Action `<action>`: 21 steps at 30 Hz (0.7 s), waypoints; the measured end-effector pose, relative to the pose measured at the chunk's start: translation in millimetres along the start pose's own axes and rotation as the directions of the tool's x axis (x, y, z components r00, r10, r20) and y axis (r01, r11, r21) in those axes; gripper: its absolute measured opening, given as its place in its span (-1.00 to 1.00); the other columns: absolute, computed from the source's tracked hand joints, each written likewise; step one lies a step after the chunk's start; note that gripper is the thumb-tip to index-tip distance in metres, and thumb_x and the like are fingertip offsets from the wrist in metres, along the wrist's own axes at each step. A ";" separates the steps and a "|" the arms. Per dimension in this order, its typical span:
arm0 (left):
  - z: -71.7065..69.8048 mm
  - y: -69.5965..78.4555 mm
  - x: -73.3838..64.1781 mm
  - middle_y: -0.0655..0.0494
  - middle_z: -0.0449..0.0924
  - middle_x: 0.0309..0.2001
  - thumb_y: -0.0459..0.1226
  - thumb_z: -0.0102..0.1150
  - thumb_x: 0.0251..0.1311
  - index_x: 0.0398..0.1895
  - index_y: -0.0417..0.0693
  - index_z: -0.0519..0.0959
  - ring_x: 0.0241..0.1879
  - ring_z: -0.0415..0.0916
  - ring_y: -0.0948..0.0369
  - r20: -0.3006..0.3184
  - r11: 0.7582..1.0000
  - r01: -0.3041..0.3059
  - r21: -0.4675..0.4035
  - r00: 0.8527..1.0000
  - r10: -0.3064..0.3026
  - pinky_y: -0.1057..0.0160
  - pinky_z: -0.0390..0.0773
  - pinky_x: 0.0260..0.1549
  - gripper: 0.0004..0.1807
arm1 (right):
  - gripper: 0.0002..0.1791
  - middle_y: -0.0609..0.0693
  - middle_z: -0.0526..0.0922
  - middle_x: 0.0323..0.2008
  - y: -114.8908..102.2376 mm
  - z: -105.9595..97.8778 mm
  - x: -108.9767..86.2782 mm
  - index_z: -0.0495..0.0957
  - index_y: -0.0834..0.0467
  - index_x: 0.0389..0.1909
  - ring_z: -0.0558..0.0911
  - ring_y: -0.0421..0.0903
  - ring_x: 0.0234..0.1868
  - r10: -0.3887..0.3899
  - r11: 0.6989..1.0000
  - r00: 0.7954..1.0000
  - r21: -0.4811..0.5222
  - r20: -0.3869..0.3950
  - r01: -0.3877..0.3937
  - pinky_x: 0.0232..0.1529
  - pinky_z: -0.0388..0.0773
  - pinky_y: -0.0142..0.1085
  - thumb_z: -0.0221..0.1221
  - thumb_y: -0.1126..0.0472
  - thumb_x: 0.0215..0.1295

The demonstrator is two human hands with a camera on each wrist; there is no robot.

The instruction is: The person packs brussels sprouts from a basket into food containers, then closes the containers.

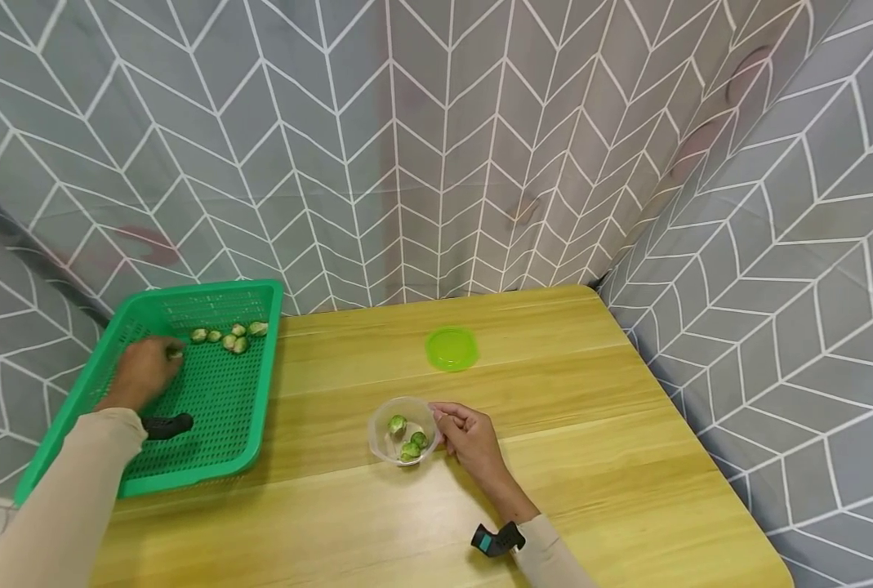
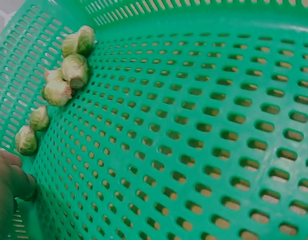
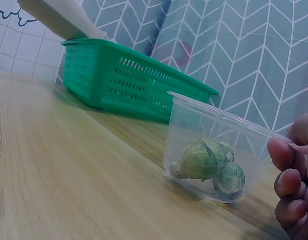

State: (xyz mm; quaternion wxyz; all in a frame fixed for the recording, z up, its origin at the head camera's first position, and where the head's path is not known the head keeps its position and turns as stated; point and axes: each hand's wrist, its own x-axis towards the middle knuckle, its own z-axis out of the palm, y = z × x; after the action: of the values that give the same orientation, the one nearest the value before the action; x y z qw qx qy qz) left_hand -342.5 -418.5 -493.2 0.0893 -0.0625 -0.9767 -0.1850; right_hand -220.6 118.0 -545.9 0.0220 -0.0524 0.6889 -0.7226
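Observation:
My left hand (image 1: 144, 371) is inside the green basket (image 1: 258, 408), its curled fingers pinching a pale Brussels sprout (image 1: 175, 354) that is mostly hidden by them. Beside it, several Brussels sprouts (image 2: 73, 70) lie in a row along the basket's far wall. My right hand (image 1: 473, 445) grips the rim of a clear plastic tub (image 1: 379, 441) between thumb and fingers. Three green Brussels sprouts (image 3: 201, 160) sit at the bottom of this tub, which stands on the wooden table.
A bright green lid (image 1: 452, 349) lies flat on the wooden table (image 1: 318, 523), behind the tub. Grey patterned curtains (image 1: 436, 147) hang close along the table's back and right edges. The basket's raised walls surround my left hand.

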 end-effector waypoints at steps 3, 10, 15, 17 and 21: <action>0.5 -0.4 -1.4 -0.48 0.62 -0.21 -0.44 0.14 0.29 -0.03 -0.53 0.58 -0.32 0.56 -0.33 0.014 1.000 -0.008 0.016 1.000 0.008 -0.25 0.52 -0.39 -0.71 | -0.73 0.23 0.63 -0.54 0.7 0.5 -0.5 0.68 0.24 0.05 0.40 -0.25 -0.69 -0.005 1.000 1.000 -0.002 0.002 0.005 -0.72 0.30 -0.52 0.21 0.21 0.45; 1.7 -4.8 -7.2 -0.43 0.64 -0.24 -0.40 0.17 0.31 -0.02 -0.49 0.61 -0.37 0.59 -0.23 0.045 1.000 0.021 0.001 0.999 -0.021 -0.17 0.56 -0.47 -0.72 | -0.73 0.12 0.64 -0.57 3.1 1.6 -1.5 0.68 0.26 0.05 0.39 -0.27 -0.70 -0.007 1.000 1.000 -0.003 0.016 0.007 -0.75 0.27 -0.51 0.21 0.21 0.46; -2.2 -3.6 -5.4 -0.41 0.66 -0.23 -0.37 0.24 0.28 -0.04 -0.45 0.63 -0.33 0.58 -0.27 0.023 1.000 -0.003 -0.014 1.000 0.003 -0.20 0.53 -0.41 -0.72 | -0.74 0.08 0.63 -0.58 2.9 1.0 -0.3 0.70 0.17 0.05 0.39 -0.23 -0.69 -0.015 1.000 1.000 -0.010 0.019 0.015 -0.73 0.27 -0.51 0.21 0.18 0.46; -4.7 0.3 -4.2 -0.41 0.66 -0.21 -0.36 0.27 0.28 -0.04 -0.43 0.64 -0.33 0.59 -0.26 0.009 1.000 -0.011 -0.021 1.000 0.011 -0.17 0.52 -0.42 -0.72 | -0.75 0.08 0.62 -0.58 2.7 0.0 0.3 0.70 0.17 0.04 0.39 -0.21 -0.69 -0.022 1.000 1.000 -0.017 0.018 0.023 -0.73 0.27 -0.50 0.20 0.18 0.47; -8.7 12.5 -3.2 -0.38 0.68 -0.19 -0.32 0.30 0.29 -0.03 -0.36 0.67 -0.49 0.54 -0.03 -0.012 1.000 -0.022 -0.022 1.000 0.022 0.05 0.46 -0.55 -0.71 | -0.76 0.06 0.62 -0.59 3.1 -2.2 1.3 0.70 0.17 0.04 0.39 -0.19 -0.69 -0.027 0.999 1.000 -0.023 0.009 0.027 -0.73 0.28 -0.50 0.20 0.21 0.47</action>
State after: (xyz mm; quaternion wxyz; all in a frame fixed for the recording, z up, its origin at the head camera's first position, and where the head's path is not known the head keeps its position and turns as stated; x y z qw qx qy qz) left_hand -336.1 -410.5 -481.5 0.0966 -0.0731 -0.9733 -0.1951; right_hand -222.3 119.8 -549.1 0.0147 -0.0653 0.6963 -0.7146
